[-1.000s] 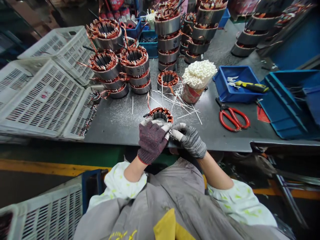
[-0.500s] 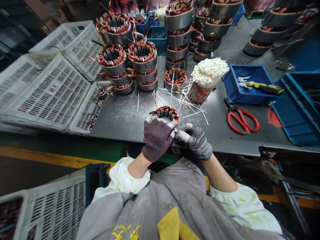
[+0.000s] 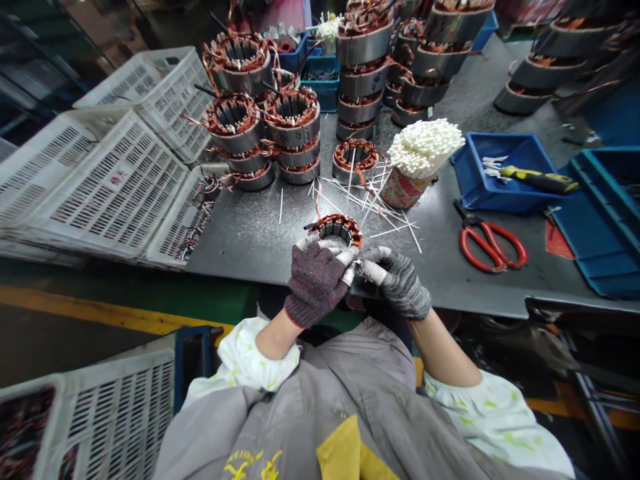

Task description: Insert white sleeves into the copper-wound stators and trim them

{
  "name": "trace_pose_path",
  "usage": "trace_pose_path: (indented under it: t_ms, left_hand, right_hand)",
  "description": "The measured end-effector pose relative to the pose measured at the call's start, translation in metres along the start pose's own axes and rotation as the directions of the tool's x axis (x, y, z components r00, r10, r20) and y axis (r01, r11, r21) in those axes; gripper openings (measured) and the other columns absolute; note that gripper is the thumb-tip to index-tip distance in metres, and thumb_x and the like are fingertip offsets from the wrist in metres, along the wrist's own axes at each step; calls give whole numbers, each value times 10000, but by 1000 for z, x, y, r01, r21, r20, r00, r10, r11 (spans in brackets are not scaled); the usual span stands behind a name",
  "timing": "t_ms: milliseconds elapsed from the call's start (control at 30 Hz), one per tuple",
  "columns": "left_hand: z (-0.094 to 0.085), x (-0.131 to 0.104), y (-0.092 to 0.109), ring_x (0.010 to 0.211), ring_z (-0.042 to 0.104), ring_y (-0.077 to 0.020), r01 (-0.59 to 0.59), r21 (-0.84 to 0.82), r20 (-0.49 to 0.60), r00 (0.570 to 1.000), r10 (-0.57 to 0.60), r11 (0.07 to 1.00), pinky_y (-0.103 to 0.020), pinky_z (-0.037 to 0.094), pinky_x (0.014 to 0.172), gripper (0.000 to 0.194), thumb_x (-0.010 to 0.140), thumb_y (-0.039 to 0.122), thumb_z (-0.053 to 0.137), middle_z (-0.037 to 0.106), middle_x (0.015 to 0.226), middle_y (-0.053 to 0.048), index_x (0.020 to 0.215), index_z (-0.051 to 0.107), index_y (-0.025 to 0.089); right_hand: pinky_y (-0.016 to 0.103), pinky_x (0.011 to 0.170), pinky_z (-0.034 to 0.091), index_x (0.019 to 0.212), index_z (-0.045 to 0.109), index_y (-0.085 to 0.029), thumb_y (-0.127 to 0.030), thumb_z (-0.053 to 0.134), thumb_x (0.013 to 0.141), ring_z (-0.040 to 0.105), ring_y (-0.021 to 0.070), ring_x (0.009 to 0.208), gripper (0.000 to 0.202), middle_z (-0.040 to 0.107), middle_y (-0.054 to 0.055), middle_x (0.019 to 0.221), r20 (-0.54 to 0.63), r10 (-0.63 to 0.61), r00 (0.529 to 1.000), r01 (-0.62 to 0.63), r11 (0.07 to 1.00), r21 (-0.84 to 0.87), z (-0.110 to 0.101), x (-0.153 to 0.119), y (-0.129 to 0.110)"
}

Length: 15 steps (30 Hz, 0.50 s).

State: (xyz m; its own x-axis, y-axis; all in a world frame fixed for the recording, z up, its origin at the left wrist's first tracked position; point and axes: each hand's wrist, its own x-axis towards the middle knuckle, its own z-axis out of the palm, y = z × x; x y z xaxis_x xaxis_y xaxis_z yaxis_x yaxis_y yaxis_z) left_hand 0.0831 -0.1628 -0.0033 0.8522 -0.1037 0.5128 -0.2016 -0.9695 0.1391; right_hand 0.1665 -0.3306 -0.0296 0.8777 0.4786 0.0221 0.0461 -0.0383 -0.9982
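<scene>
A motor stator [image 3: 336, 225] with copper windings and dark slot liners lies near the front edge of the table. My left hand [image 3: 319, 277], in a dark maroon glove with white-wrapped fingertips, grips its near side and hides much of the ring. Close to the stator's right side, my right hand [image 3: 400, 280] wears a grey glove, also with wrapped fingertips. Its thumb and fingers are curled into a pinch beside the left fingertips; whatever sits between them is too small to make out. A copper lead and a dark sleeve stick out at the stator's far left.
Loose white sticks [image 3: 373, 193] lie beyond the stator, beside a packed bundle of them in a can [image 3: 403, 189]. Red-handled pliers [image 3: 493, 243] and a blue bin [image 3: 500, 193] are at right. Stacked stators [image 3: 295, 137] stand behind; white crates [image 3: 100, 180] fill the left.
The whole view has shifted a little, so the table things appear slightly farther right. Both hands keep nearly the same pose at the stator.
</scene>
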Motion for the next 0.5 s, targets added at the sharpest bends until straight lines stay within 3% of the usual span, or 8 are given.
trace_pose_path:
  t_ms: [500]
  left_hand:
    - [-6, 2, -1, 1170, 629, -259, -62, 29, 43, 997, 61, 998, -510, 337, 1125, 353, 963, 289, 559, 755, 1158, -38, 1300, 664, 263]
  right_hand:
    - [297, 657, 559, 775, 706, -204, -492, 803, 739, 656, 158, 669, 306, 738, 12, 746, 98, 21, 995, -29, 996, 81, 0, -1, -1]
